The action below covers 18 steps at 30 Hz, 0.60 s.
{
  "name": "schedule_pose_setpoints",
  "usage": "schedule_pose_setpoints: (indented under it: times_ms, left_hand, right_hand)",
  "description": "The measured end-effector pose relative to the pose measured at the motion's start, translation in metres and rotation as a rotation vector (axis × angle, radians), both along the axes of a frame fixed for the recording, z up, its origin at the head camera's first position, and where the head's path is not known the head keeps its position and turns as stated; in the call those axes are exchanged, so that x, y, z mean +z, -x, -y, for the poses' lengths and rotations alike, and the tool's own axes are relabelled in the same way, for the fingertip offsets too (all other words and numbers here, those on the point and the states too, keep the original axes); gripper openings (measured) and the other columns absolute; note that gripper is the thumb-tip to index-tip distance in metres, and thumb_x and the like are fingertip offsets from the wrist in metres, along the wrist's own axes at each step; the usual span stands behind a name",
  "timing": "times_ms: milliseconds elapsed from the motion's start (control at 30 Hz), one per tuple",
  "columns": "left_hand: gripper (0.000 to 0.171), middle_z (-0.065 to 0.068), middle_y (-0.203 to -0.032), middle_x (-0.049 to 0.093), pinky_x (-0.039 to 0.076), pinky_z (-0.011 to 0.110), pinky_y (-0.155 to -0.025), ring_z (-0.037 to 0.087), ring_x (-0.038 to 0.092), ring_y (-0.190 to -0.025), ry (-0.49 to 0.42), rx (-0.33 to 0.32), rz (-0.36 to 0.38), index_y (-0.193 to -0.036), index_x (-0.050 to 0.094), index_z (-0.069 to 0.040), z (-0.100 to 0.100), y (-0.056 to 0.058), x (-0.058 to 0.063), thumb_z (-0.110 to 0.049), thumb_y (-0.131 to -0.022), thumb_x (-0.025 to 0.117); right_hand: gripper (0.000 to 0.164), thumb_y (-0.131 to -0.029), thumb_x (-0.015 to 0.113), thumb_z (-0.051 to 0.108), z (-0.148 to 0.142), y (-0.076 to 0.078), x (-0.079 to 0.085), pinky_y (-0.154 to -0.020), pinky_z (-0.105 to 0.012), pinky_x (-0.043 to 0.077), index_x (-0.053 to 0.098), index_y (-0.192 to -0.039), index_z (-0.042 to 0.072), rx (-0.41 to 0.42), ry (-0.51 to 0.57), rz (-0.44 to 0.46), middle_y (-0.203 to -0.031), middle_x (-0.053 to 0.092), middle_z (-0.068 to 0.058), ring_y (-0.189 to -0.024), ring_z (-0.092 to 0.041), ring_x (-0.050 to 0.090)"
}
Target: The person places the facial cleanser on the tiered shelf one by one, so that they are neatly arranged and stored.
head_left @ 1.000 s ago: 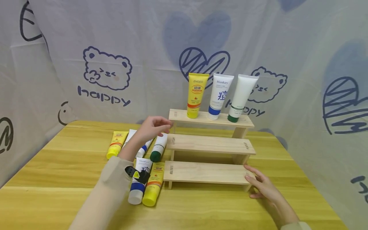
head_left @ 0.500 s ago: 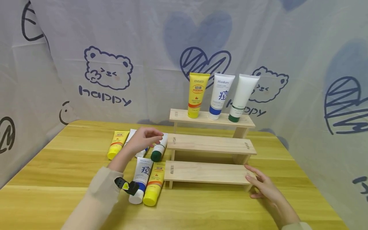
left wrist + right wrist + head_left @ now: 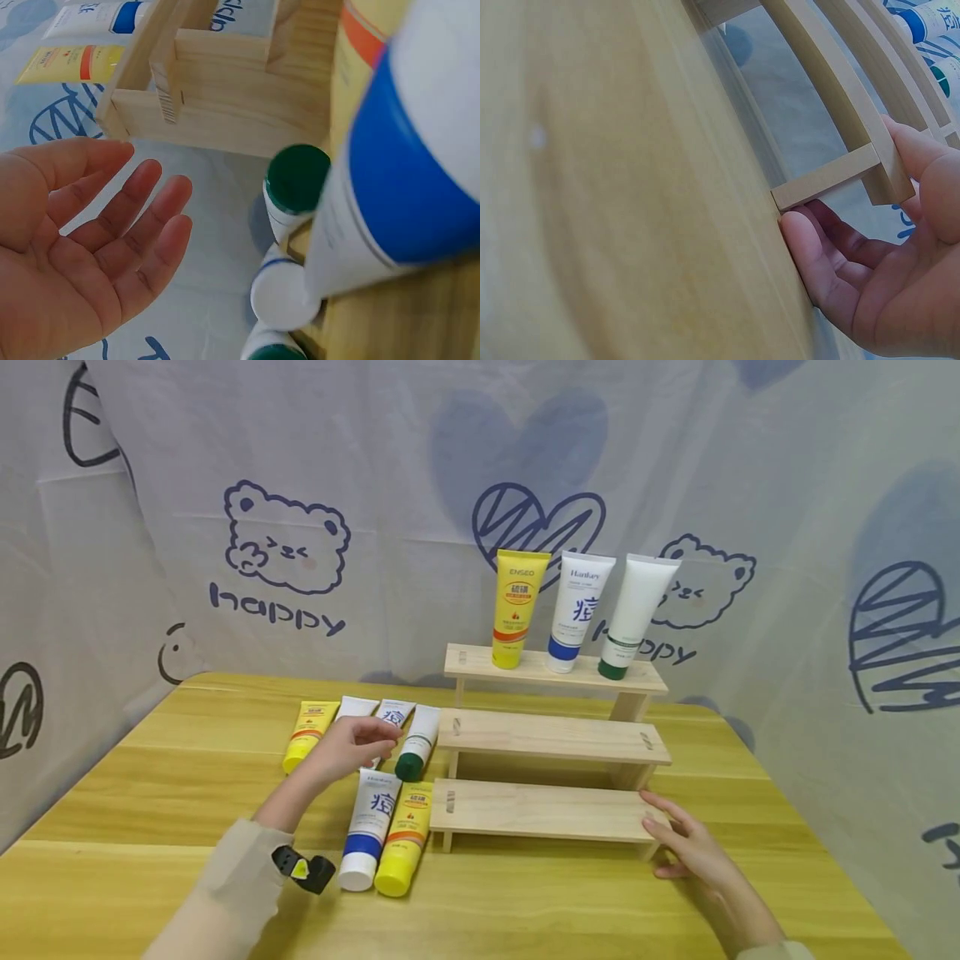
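Above the left part of a wooden table [image 3: 150, 802], the person's left hand [image 3: 352, 747] hovers with relaxed, slightly bent fingers, palm open and holding nothing. A black strap with a yellow mark [image 3: 303, 867] circles this wrist, just below a beige sleeve [image 3: 217, 893]. On the right, the right hand [image 3: 693, 847] grips the right end of the lowest step of a wooden stand [image 3: 551, 735], its fingers and thumb curled around the board's end and the leg beneath.

Nearest the left hand, four tubes lie side by side on the table, caps toward the viewer. From left to right they are a yellow tube [image 3: 309, 735]; a white tube [image 3: 356, 707], mostly hidden by the hand; a white tube with blue lettering [image 3: 394, 712], partly hidden too; and a white tube with a dark green cap [image 3: 418, 742]. Closer to the viewer, between the left wrist and the stand, lie two more: a white tube with a blue band [image 3: 370, 827] and, touching it, a yellow tube with an orange stripe [image 3: 405, 839].

The stand rises away from the viewer in three steps. On its top step three tubes stand upright on their caps: a yellow ENSEO tube [image 3: 517, 606], a white Hankey tube [image 3: 579, 610] and a white green-capped tube [image 3: 637, 610]. Behind everything hangs a pale cloth [image 3: 405, 452] printed with hearts, bears and the word "happy".
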<state>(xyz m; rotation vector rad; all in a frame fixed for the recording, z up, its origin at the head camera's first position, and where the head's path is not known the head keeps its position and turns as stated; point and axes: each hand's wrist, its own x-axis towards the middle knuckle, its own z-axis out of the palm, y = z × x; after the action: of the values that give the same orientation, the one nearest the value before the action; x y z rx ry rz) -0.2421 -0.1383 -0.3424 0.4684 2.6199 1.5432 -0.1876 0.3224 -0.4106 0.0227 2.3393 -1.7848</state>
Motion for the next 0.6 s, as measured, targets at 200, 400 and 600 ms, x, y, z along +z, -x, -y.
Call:
schedule_pose_setpoints:
  times_ms: [200,400,600]
  left_hand:
    - [0.026,0.017,-0.103,0.059,0.049,0.034,-0.069,0.022,0.057,-0.084,0.068,-0.004,-0.013,-0.110,0.060,0.002,0.012,-0.007,-0.009,-0.009,-0.086,0.058]
    - [0.026,0.019,-0.103,0.059,0.048,0.031,-0.067,0.023,0.055,-0.083,0.132,-0.008,-0.041,-0.108,0.061,0.004,0.024,-0.010,-0.019,-0.007,-0.084,0.060]
    - [0.034,0.023,-0.110,0.055,0.046,0.030,-0.065,0.025,0.054,-0.086,0.181,-0.025,0.009,-0.114,0.058,0.002,0.030,-0.014,-0.026,-0.010,-0.082,0.063]
  right_hand:
    - [0.054,-0.090,0.053,0.027,0.000,0.000,-0.001,-0.058,-0.039,0.052,0.032,-0.138,0.015,0.001,-0.004,0.005,-0.140,0.019,-0.024,-0.113,-0.032,0.037]
    - [0.053,-0.091,0.053,0.027,0.000,0.000,0.001,-0.057,-0.039,0.052,0.032,-0.138,0.017,0.000,0.003,0.002,-0.138,0.021,-0.025,-0.107,-0.027,0.042]
    - [0.053,-0.091,0.052,0.027,0.000,0.000,0.001,-0.057,-0.039,0.052,0.032,-0.138,0.017,0.001,0.001,0.009,-0.138,0.021,-0.025,-0.111,-0.030,0.039]
